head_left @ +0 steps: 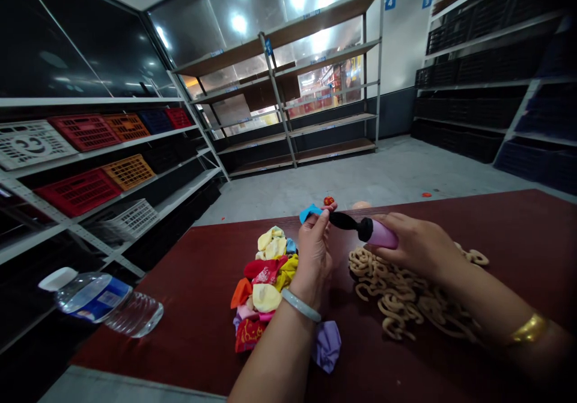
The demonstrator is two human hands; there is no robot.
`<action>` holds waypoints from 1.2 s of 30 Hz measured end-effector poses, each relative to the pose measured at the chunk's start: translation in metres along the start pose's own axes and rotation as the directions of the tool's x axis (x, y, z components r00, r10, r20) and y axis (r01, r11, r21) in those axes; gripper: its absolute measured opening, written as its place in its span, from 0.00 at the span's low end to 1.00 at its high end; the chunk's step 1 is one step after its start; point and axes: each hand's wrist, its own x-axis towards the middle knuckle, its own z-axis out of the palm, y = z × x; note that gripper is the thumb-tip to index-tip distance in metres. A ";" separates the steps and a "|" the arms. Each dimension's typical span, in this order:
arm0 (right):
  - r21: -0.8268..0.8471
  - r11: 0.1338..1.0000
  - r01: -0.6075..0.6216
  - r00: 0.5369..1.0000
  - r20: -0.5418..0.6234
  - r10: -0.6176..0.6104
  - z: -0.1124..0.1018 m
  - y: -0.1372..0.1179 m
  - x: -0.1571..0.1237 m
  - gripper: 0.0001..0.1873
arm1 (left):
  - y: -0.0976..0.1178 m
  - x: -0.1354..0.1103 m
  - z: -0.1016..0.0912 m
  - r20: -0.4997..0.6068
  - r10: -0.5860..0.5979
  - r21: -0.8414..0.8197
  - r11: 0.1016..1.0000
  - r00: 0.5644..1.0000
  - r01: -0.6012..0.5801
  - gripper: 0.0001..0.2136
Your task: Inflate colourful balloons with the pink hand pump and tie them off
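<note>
My left hand [314,248] is closed in a pinch on the neck of a blue balloon [310,212], held at the black nozzle of a small hand pump [366,231]. My right hand [417,245] is wrapped round the pump's purple body. Both hands hover over a dark red table [189,307]. Under my left wrist lies a pile of flat balloons [264,286] in yellow, red, orange and pink. A purple balloon [327,344] lies by my left forearm. Below my right hand sits a heap of beige plastic clips [406,298].
A plastic water bottle [101,301] lies on its side at the table's left edge. Shelves with red, orange and white crates [81,150] line the left. Empty metal racks [311,90] stand at the back, dark shelving on the right. A small red object [329,201] lies beyond the table.
</note>
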 end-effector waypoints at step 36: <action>-0.224 0.955 0.196 0.971 -0.091 -0.221 0.023 -0.030 -0.014 0.28 | 0.010 -0.016 0.011 -0.125 -0.264 -0.441 0.878 0.957 0.184 0.15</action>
